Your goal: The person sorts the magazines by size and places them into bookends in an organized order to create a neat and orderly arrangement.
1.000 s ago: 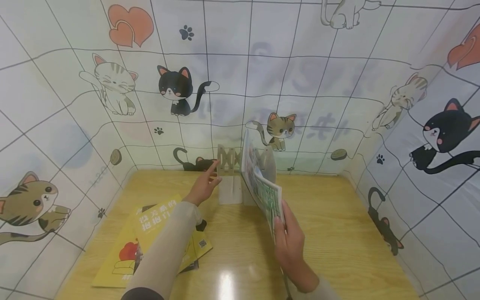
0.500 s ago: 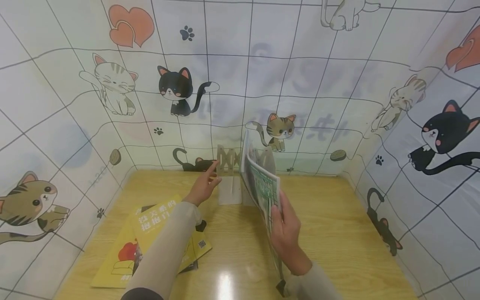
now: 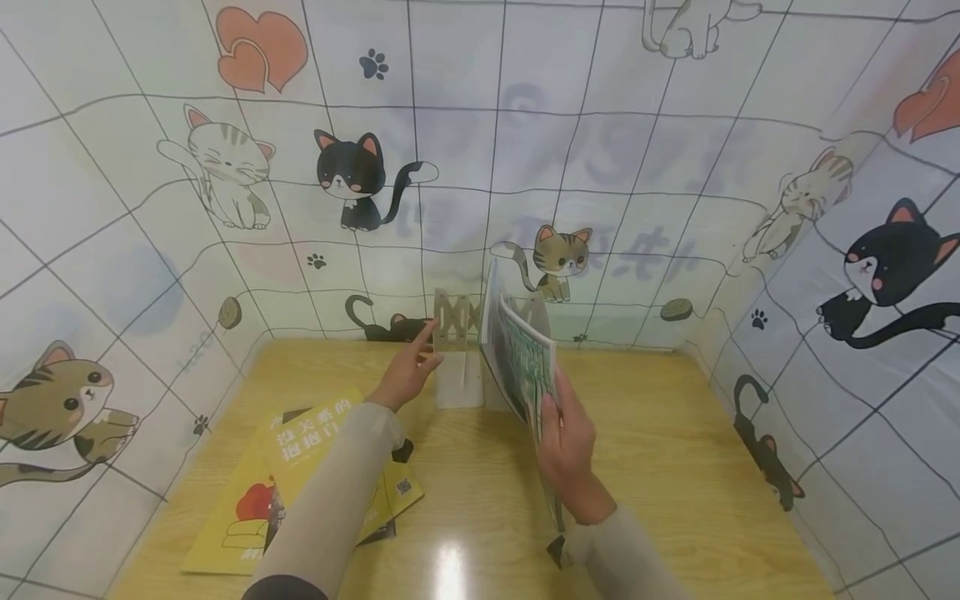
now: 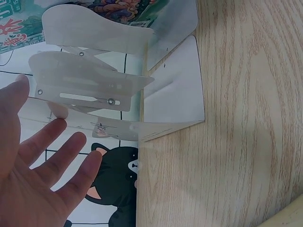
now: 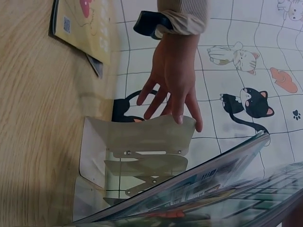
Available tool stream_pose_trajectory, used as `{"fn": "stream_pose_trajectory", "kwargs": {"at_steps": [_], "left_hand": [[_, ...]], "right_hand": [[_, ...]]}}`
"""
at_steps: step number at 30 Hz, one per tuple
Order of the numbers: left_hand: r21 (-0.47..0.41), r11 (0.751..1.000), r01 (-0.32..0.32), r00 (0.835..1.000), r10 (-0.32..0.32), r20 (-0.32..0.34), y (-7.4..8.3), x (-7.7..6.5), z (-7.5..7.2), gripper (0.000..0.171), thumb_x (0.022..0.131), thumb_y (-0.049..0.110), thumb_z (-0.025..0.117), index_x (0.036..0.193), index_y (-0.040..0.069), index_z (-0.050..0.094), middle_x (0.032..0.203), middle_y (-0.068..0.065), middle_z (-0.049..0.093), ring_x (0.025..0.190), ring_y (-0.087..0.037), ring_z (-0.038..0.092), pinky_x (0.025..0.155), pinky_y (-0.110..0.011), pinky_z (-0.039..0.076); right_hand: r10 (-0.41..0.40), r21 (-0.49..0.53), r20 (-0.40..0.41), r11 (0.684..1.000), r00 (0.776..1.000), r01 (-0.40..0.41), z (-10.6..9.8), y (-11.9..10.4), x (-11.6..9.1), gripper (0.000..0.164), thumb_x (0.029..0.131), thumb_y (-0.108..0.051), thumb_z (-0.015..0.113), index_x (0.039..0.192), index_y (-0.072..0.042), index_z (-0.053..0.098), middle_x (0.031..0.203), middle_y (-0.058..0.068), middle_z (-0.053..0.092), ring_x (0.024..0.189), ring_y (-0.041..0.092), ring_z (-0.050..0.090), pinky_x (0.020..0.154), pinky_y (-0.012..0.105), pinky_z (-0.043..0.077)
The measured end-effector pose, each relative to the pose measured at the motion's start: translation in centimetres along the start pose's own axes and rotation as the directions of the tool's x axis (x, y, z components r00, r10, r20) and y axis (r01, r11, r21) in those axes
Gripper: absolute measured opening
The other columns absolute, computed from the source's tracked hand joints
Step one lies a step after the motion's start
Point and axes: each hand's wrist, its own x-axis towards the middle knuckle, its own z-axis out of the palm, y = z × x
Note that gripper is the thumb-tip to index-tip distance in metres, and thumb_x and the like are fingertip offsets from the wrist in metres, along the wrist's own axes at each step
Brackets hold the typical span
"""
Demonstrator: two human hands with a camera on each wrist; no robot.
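Observation:
A metal bookend [image 3: 459,383] with upright plates joined by crossed struts stands at the back of the table. My left hand [image 3: 405,377] is at its left plate, fingers extended; thumb and index fingertip meet the plate's edge in the left wrist view. My right hand [image 3: 573,454] grips the near edge of a thin green-covered book [image 3: 529,367], thumb on its left face. The book stands upright, its far end among the bookend's plates. A second thin book [image 5: 189,182] fans apart from it in the right wrist view. The right hand's fingers are largely hidden behind the book.
Several yellow books [image 3: 311,454] lie overlapping on the left of the wooden table [image 3: 675,467], partly under my left forearm. A cat-patterned sheet [image 3: 450,167] hangs as a wall behind and on both sides. Dark straps [image 3: 555,550] show at the wrists.
My right hand has moved forward and slightly left with the green-covered book, pushing it deeper toward the bookend. The left hand has stayed at the bookend plate.

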Motion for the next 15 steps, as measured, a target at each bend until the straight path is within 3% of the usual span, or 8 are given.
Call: {"fn": "stream_pose_trajectory", "kwargs": {"at_steps": [5,15], "left_hand": [[0.006,1.0,-0.006,1.0,0.006,-0.01,0.2,-0.1,0.0,0.064,0.102,0.024,0.053,0.156,0.027,0.02,0.133,-0.021,0.053,0.109,-0.037,0.058,0.089,-0.055,0.047],[0.022,1.0,-0.012,1.0,0.012,-0.008,0.3,-0.1,-0.1,0.064,0.102,0.024,0.052,0.157,0.028,0.019,0.132,-0.024,0.054,0.109,-0.039,0.059,0.089,-0.056,0.048]], "right_hand": [[0.04,0.018,0.026,0.999,0.999,-0.04,0.2,0.6,0.4,0.055,0.087,0.018,0.05,0.14,0.006,0.045,0.136,0.018,0.055,0.119,0.032,0.056,0.096,0.037,0.046],[-0.019,0.007,0.02,1.0,1.0,0.019,1.4,2.3,0.6,0.052,0.087,0.018,0.05,0.138,0.008,0.048,0.133,0.02,0.056,0.116,0.033,0.058,0.093,0.042,0.048]]}}
